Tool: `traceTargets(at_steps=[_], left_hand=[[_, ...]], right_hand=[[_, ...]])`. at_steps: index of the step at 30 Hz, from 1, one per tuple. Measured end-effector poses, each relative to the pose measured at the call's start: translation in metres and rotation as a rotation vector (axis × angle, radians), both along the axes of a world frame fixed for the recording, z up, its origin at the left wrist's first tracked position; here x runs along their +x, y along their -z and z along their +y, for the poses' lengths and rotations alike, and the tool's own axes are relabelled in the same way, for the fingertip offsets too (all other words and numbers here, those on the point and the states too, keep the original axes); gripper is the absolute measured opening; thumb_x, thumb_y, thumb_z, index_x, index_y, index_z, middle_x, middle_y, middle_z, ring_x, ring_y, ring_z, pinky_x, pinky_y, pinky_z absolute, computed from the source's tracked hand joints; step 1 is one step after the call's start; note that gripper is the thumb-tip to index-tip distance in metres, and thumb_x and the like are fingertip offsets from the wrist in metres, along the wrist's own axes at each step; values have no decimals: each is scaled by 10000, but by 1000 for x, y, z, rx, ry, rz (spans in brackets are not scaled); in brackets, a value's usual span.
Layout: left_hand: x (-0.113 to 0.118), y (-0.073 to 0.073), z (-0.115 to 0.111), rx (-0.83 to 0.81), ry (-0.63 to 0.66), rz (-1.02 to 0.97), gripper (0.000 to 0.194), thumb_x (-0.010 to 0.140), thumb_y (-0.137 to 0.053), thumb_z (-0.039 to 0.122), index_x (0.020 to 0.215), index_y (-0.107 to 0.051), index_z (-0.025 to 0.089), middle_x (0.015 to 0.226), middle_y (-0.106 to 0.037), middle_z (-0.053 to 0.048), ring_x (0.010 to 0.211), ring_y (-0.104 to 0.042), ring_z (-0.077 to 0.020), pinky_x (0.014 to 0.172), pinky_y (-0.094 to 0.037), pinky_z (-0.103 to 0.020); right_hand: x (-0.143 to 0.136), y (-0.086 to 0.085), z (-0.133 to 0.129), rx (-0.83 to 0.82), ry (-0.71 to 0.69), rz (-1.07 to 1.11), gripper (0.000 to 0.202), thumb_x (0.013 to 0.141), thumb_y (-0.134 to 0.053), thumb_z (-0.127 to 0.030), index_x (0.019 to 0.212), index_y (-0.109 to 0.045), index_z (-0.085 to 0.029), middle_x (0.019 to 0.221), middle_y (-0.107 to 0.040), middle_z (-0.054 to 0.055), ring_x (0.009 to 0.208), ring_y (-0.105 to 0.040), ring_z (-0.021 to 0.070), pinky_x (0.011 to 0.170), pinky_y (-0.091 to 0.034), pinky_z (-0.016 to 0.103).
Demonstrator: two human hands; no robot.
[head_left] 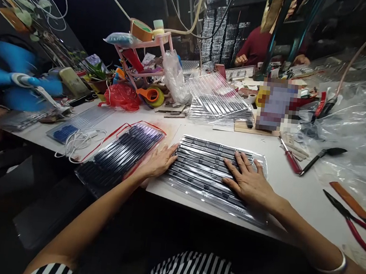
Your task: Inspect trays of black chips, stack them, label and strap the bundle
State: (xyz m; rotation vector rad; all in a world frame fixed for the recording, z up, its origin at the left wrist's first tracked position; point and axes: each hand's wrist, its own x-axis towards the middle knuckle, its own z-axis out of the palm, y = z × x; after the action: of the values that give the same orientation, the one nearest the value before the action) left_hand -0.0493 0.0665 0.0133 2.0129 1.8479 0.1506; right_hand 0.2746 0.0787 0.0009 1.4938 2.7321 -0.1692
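Note:
In front of me at the table's near edge lies a clear plastic tray [197, 192] with rows of long, narrow dark parts in it. My right hand [247, 178] rests on the tray's right part, palm down with fingers spread. At its left edge, my left hand [161, 161] touches the rim, fingers stretched out and holding nothing. Just left of that hand sits a second tray of glossy dark strips [122, 150], with a red cord [113, 130] along its far side. What the dark parts are I cannot make out.
Behind the tray is a stack of clear trays [221, 99]. To the right lie scissors [351, 218], a screwdriver [290, 159] and a black-handled tool [321, 160]. A blue fan [21, 78] spins at left, near a coiled white cable [81, 141]. Across the table sits a person [256, 48].

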Motion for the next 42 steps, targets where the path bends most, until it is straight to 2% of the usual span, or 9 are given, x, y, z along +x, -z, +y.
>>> traceTargets(at_steps=[5, 10, 13, 17, 24, 28, 34, 38, 42], left_hand=[[28, -8, 16, 190, 34, 193, 643, 918, -263, 534, 1446, -250, 167, 1543, -81, -86, 1416, -3, -241, 1118, -18, -501], [46, 6, 23, 91, 151, 242, 691, 916, -176, 571, 1472, -130, 163, 1545, -52, -59, 1417, -35, -204, 1124, -126, -471], [46, 10, 24, 83, 156, 290, 687, 919, -154, 561, 1473, -109, 158, 1542, -43, -60, 1417, -34, -213, 1119, -77, -516], [43, 12, 30, 114, 142, 265, 665, 924, -204, 518, 1467, -148, 139, 1538, -72, -90, 1413, -67, -229, 1116, -106, -523], [5, 16, 6, 256, 177, -184, 546, 922, -276, 390, 1381, -379, 112, 1480, -305, -113, 1370, -267, -188, 1115, -240, -391], [4, 12, -13, 292, 115, 52, 487, 928, -292, 387, 1327, -465, 167, 1423, -415, -83, 1356, -298, -251, 1103, -223, -485], [38, -2, -5, 360, 128, 366, 451, 941, -282, 371, 1221, -548, 138, 1235, -593, -152, 1175, -522, -284, 1088, -185, -513], [46, 1, -2, 433, 148, 350, 422, 923, -320, 354, 1132, -591, 109, 1255, -563, -178, 1294, -385, -316, 1093, -173, -533], [41, 19, 1, 446, 125, 196, 474, 920, -282, 348, 1250, -498, 86, 1370, -458, -178, 1307, -382, -267, 1077, -306, -431]], right_hand=[[0, -1, 0, -40, 3, 3, 723, 860, -121, -690, 1460, -165, -288, 1532, -10, 120, 1399, 38, 274, 1105, -53, 536], [0, -10, 0, -82, 32, 33, 732, 858, -158, -694, 1462, -177, -280, 1531, 4, 123, 1398, 56, 283, 1103, -30, 541], [-2, -21, 1, -158, 10, 60, 745, 859, -183, -693, 1465, -184, -260, 1532, 2, 126, 1400, 42, 296, 1100, -36, 553], [-6, -22, 8, -60, -22, 136, 729, 881, -193, -662, 1473, -140, -240, 1538, 7, 101, 1409, 24, 278, 1102, -42, 556], [-7, 2, 11, 18, -30, 110, 732, 876, -180, -671, 1455, -241, -227, 1532, -94, 114, 1410, -36, 284, 1102, -89, 550], [-7, 4, 10, 48, -25, 97, 732, 878, -176, -669, 1453, -248, -221, 1531, -94, 117, 1410, -34, 279, 1105, -88, 541], [-8, 5, 10, 46, -26, 81, 725, 885, -173, -658, 1458, -229, -217, 1533, -75, 121, 1411, -34, 281, 1101, -93, 550], [-9, 5, 10, 44, -31, 113, 719, 884, -191, -658, 1452, -252, -222, 1530, -102, 123, 1408, -48, 288, 1097, -100, 557], [-4, 1, 11, 54, -58, 153, 569, 952, -206, -485, 1429, -319, -197, 1520, -176, 124, 1404, -112, 282, 1099, -123, 542]])
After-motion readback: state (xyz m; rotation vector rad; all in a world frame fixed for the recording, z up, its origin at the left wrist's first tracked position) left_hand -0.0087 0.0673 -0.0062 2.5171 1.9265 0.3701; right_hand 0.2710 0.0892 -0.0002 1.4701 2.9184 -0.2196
